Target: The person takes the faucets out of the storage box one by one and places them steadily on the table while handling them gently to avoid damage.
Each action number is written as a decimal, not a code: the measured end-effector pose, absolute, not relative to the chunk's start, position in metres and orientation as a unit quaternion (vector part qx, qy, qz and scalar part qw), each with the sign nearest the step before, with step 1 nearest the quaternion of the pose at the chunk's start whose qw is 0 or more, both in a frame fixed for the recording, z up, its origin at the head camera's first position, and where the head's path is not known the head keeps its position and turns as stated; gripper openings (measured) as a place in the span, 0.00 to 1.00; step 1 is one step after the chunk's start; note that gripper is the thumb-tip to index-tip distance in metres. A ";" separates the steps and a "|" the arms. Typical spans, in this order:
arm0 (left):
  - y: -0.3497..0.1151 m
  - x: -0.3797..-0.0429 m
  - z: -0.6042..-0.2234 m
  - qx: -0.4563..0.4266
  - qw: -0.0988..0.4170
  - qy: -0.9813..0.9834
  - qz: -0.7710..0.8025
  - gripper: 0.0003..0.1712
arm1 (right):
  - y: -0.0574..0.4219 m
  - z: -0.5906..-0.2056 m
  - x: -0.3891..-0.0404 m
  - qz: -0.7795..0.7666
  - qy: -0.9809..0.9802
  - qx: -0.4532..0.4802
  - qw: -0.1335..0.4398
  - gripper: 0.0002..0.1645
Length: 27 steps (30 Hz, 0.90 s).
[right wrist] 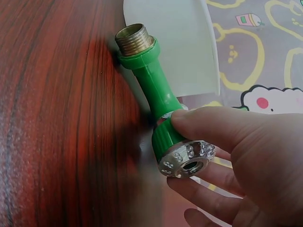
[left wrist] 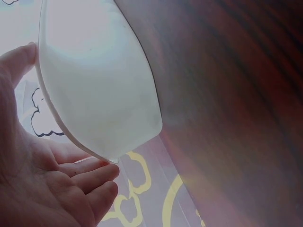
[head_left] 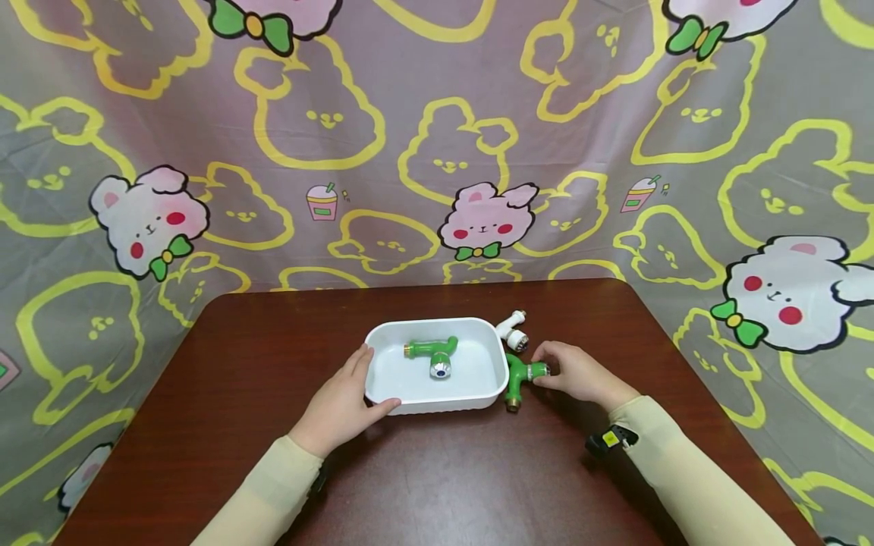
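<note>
A white plastic tub (head_left: 478, 371) stands near the middle of the table, and a green tap (head_left: 429, 348) with a silver knob lies inside it. My left hand (head_left: 339, 409) touches the tub's left end, fingers along the side and thumb by the front rim; the left wrist view shows the fingertips right at the rim. To the tub's right, my right hand (head_left: 576, 373) pinches a second green tap (right wrist: 158, 90) near its clear, silvery knob. That tap's brass threaded end (right wrist: 131, 40) points away from the hand, close beside the tub wall.
A white tap (head_left: 508, 327) with a silvery knob lies behind the held tap, close by the tub's right rim. The dark red-brown table (head_left: 437, 478) ends at a patterned cloth (head_left: 389, 189) hung behind and on both sides.
</note>
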<state>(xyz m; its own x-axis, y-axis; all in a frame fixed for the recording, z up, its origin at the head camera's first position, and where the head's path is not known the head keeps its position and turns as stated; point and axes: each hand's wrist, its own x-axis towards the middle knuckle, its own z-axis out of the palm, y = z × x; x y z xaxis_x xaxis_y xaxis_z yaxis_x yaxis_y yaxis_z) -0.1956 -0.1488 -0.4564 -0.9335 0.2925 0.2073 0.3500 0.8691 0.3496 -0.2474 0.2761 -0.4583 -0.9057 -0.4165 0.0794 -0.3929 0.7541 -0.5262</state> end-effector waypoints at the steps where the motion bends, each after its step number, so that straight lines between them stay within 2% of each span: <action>1: -0.149 -0.195 -0.456 -0.167 0.074 -0.964 -0.195 0.59 | 0.276 -0.458 -0.248 -0.274 0.937 -0.217 0.023 0.14; 27: -0.150 -0.196 -0.457 -0.165 0.069 -0.963 -0.200 0.61 | 0.276 -0.461 -0.245 -0.264 0.939 -0.218 0.024 0.15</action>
